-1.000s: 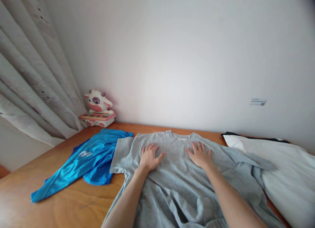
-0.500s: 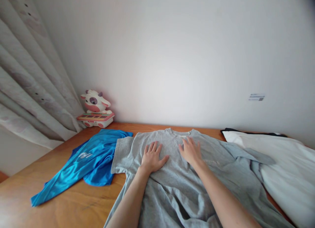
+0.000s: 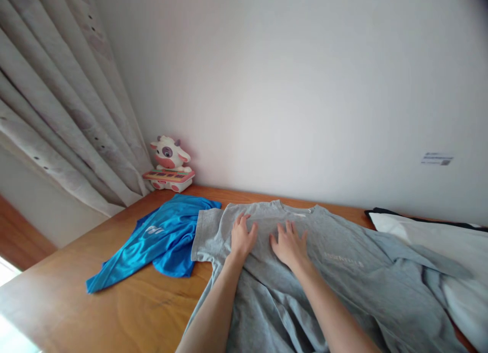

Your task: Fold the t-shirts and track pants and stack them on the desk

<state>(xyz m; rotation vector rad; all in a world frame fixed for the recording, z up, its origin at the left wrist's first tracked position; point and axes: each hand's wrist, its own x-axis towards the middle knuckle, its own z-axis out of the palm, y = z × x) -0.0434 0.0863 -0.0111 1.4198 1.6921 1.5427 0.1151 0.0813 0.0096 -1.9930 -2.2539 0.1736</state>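
Note:
A grey T-shirt (image 3: 335,231) lies spread on the wooden surface, its collar toward the wall and pale lettering on the chest. Its lower part is wrinkled under my forearms. My left hand (image 3: 243,235) rests on the upper chest near the left sleeve, fingers apart. To its right, my right hand (image 3: 290,245) lies on the cloth below the collar, fingers spread. Neither hand grips anything. Beside the left sleeve is a crumpled blue shiny garment (image 3: 168,231) with a white logo.
A toy cow with a keyboard (image 3: 170,165) stands in the back corner by the patterned curtain (image 3: 76,88). White fabric with a black edge (image 3: 427,236) lies at the right, partly under the grey sleeve. The wooden surface (image 3: 125,312) meets a white wall (image 3: 285,88).
The view has turned left, so things appear farther right. My hands have come closer together on the shirt, the right one shifting toward the left. The shirt looks much the same.

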